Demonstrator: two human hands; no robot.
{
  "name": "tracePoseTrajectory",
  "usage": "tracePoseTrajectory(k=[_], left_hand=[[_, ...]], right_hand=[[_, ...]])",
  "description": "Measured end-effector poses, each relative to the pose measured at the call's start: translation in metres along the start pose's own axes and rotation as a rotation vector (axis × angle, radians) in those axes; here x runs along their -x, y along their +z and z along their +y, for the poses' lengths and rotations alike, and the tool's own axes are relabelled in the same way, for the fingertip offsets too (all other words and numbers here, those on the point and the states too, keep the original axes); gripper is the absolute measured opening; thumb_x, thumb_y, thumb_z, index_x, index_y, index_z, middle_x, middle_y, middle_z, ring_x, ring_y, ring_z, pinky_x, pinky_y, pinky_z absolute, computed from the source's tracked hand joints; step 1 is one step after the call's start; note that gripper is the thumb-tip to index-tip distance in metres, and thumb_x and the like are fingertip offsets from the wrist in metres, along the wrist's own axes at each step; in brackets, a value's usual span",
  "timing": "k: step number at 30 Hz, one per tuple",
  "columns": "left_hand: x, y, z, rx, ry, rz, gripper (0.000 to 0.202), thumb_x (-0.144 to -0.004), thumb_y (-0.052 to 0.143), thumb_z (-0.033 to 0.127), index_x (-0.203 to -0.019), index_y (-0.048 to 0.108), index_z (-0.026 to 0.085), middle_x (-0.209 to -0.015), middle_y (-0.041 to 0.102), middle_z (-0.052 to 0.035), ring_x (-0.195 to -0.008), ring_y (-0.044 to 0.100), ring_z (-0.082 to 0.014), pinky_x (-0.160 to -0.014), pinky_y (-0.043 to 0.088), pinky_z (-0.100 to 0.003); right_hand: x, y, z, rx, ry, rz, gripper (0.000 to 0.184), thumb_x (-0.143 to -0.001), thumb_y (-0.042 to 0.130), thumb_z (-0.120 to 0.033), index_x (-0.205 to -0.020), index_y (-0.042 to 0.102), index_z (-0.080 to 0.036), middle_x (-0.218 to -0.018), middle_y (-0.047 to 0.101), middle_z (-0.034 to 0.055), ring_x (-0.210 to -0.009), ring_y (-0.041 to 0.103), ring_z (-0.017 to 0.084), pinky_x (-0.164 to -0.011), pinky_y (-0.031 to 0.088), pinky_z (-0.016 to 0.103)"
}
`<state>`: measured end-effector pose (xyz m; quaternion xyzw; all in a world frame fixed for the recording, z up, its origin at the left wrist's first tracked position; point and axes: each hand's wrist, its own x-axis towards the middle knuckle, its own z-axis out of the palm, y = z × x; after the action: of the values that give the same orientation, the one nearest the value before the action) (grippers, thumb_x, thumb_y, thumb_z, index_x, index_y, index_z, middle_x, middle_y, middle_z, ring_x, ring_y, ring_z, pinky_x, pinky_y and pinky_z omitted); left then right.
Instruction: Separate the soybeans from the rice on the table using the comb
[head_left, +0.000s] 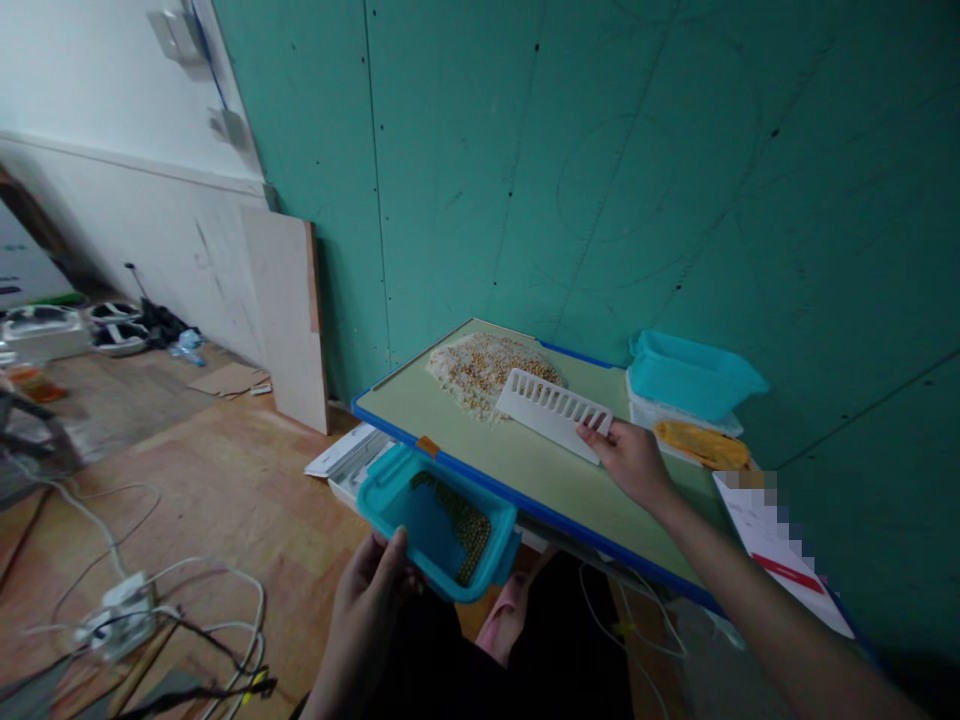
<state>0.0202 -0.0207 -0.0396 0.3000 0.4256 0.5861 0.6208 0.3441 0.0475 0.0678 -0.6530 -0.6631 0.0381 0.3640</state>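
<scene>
My left hand (375, 580) grips the near rim of a turquoise plastic container (384, 500), held just below the blue-edged front of a pale green board (540, 490). Small round greenish and yellowish beans (470, 535) lie along one side inside it. My right hand (637, 465) has its thumb and fingers closed on one end of a white slotted plastic strip (551, 425), tilted over the board. The strip's far end is by a spread pile of white grains and yellow beans (480, 370); whether it touches them I cannot tell.
At the board's right stand another turquoise container (694, 375), a folded yellow cloth (701, 442) and white paper with a red stripe (787, 570). A green wall (480, 170) rises behind. Cables and a power strip (124, 615) lie on the floor at left, near a leaning panel (285, 310).
</scene>
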Motion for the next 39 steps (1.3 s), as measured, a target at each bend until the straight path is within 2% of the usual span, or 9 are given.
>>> tracePoseTrajectory(k=[5,12,19,27,39], left_hand=[[-0.003,-0.003,-0.004,0.001,-0.003,0.001,0.035,-0.075,0.078,0.049,-0.077,0.064,0.018,-0.061,0.059,0.0025,-0.053,0.051,-0.0104,-0.051,0.04,-0.02],[-0.003,-0.002,-0.002,0.044,0.002,0.0,0.035,-0.073,0.08,0.049,-0.077,0.065,0.019,-0.06,0.06,0.0027,-0.052,0.054,-0.0112,-0.051,0.042,-0.022],[0.001,0.001,0.004,0.02,-0.02,0.02,0.036,-0.07,0.082,0.05,-0.075,0.064,0.019,-0.061,0.061,0.0021,-0.052,0.055,-0.0118,-0.051,0.042,-0.022],[-0.001,0.0,0.0,0.038,-0.009,-0.01,0.034,-0.073,0.08,0.049,-0.077,0.065,0.019,-0.061,0.06,0.003,-0.053,0.053,-0.0112,-0.051,0.042,-0.022],[-0.002,-0.002,-0.004,0.075,-0.003,-0.012,0.03,-0.079,0.077,0.046,-0.078,0.063,0.019,-0.062,0.06,0.0032,-0.053,0.054,-0.0109,-0.052,0.043,-0.022]], right_hand=[[-0.004,0.009,-0.005,0.008,-0.021,0.006,0.046,-0.087,0.054,-0.053,-0.076,0.074,-0.013,-0.055,0.064,0.0043,-0.051,0.056,0.017,-0.048,0.037,0.025],[-0.006,0.019,-0.011,-0.025,-0.048,-0.022,0.043,-0.089,0.055,-0.05,-0.082,0.076,-0.013,-0.066,0.072,0.007,-0.056,0.062,0.018,-0.053,0.042,0.026],[-0.001,0.019,-0.018,-0.064,-0.047,-0.068,0.043,-0.089,0.056,-0.05,-0.083,0.076,-0.012,-0.068,0.073,0.0071,-0.063,0.065,0.02,-0.059,0.047,0.027],[0.002,0.021,-0.024,-0.111,-0.057,-0.101,0.041,-0.089,0.056,-0.048,-0.081,0.075,-0.014,-0.068,0.073,0.0059,-0.066,0.067,0.022,-0.06,0.048,0.029],[0.017,0.01,-0.027,-0.167,-0.009,-0.128,0.039,-0.089,0.057,-0.048,-0.087,0.077,-0.015,-0.086,0.078,0.0092,-0.077,0.072,0.026,-0.069,0.052,0.033]])
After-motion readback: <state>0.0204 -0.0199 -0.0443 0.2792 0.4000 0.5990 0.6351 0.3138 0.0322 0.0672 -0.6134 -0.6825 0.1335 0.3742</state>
